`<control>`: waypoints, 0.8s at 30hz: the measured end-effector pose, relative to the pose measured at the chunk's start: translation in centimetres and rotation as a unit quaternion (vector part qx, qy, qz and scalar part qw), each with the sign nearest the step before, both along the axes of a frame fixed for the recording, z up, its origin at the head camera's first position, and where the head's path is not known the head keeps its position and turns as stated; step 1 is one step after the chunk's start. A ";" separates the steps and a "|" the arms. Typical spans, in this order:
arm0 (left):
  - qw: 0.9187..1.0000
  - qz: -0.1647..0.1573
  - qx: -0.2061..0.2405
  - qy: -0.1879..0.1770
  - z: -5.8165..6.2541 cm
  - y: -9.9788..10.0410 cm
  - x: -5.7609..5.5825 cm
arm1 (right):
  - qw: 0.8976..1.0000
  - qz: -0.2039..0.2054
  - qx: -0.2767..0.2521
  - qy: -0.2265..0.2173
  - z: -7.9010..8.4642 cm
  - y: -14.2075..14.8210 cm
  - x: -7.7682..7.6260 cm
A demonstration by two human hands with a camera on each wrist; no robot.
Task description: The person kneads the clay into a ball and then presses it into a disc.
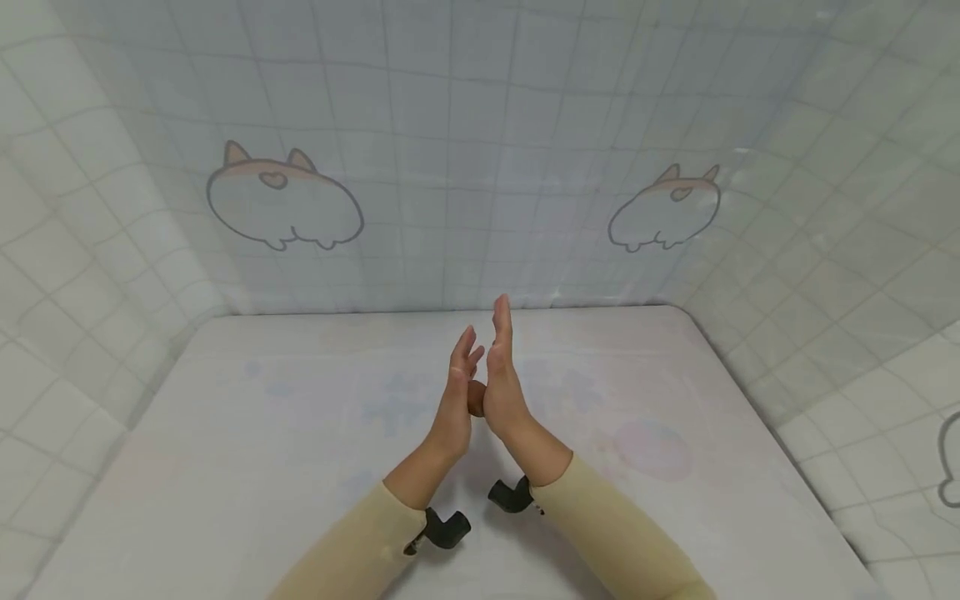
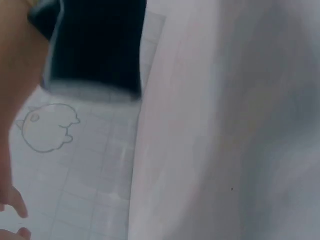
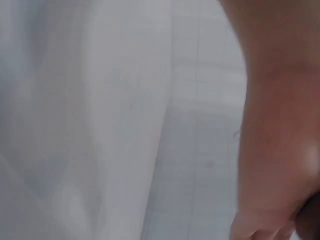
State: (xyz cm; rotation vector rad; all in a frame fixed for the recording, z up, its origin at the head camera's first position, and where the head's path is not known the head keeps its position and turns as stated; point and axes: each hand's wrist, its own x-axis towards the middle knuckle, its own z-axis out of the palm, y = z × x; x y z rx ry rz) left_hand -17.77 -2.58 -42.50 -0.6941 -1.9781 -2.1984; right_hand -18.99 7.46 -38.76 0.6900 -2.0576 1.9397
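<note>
A small brown ball (image 1: 476,398) sits between the two palms in the head view, above the white table. My left hand (image 1: 453,404) stands on edge at its left side, fingers extended up and away. On the other side my right hand (image 1: 504,387) faces it, fingers long and straight, reaching a little farther forward. Both palms touch the ball near their heels. In the right wrist view the right hand (image 3: 275,170) fills the right side, with part of the dark ball at the bottom corner. The left wrist view catches only some fingers (image 2: 15,202) at its left edge.
The white table (image 1: 262,467) carries faint pastel prints. Grid-patterned sheeting (image 1: 480,167) with dog drawings (image 1: 285,204) rises behind it and along both sides. Black camera mounts (image 1: 447,531) stick out from the wrists, beside pale yellow sleeves (image 1: 360,546).
</note>
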 end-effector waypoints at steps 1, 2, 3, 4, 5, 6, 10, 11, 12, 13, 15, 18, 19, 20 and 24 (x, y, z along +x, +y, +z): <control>1.000 -0.010 0.017 -0.003 0.0 -0.1 0.0 | 1.000 -0.001 0.004 -0.007 -0.1 0.0 -0.3; 0.999 -0.022 0.034 -0.006 0.0 -0.2 0.1 | 1.000 -0.002 0.010 -0.013 -0.2 -0.1 -0.6; 0.998 -0.034 0.049 -0.011 -0.1 -0.3 0.2 | 1.000 -0.005 0.016 -0.017 -0.4 -0.1 -0.9; 0.997 -0.045 0.065 -0.013 0.0 -0.4 0.3 | 1.000 -0.011 0.024 -0.016 -0.5 -0.1 -1.2; 0.995 -0.055 0.077 -0.016 0.0 -0.5 0.4 | 0.999 -0.019 0.036 -0.012 -0.6 -0.1 -1.5; 0.994 -0.064 0.086 -0.016 0.1 -0.6 0.5 | 0.998 -0.027 0.049 -0.011 -0.7 0.0 -1.8; 0.991 -0.084 0.107 -0.009 0.5 -1.0 0.9 | 0.994 -0.054 0.096 0.004 -1.3 0.2 -2.4; 0.990 -0.086 0.109 -0.003 0.6 -1.1 1.0 | 0.993 -0.059 0.106 0.008 -1.5 0.3 -2.6; 0.990 -0.087 0.111 0.003 0.8 -1.1 1.1 | 0.991 -0.062 0.114 0.010 -1.7 0.3 -2.7; 0.990 -0.086 0.113 0.010 1.0 -1.2 1.1 | 0.990 -0.063 0.122 0.013 -1.9 0.4 -2.7; 0.989 -0.084 0.119 0.022 1.3 -1.3 1.2 | 0.989 -0.062 0.132 0.016 -2.4 0.3 -2.7; 0.989 -0.076 0.119 0.034 2.0 -1.3 1.2 | 0.990 -0.046 0.131 0.014 -3.0 0.2 -2.4; 0.990 -0.073 0.118 0.035 2.2 -1.3 1.2 | 0.992 -0.031 0.119 0.013 -3.1 0.1 -2.2; 0.990 -0.068 0.116 0.035 2.4 -1.3 1.1 | 0.994 -0.016 0.107 0.016 -3.2 0.0 -2.0; 0.995 -0.034 0.088 0.024 2.9 -1.2 0.8 | 0.995 0.036 0.080 0.047 -3.4 -0.3 -1.3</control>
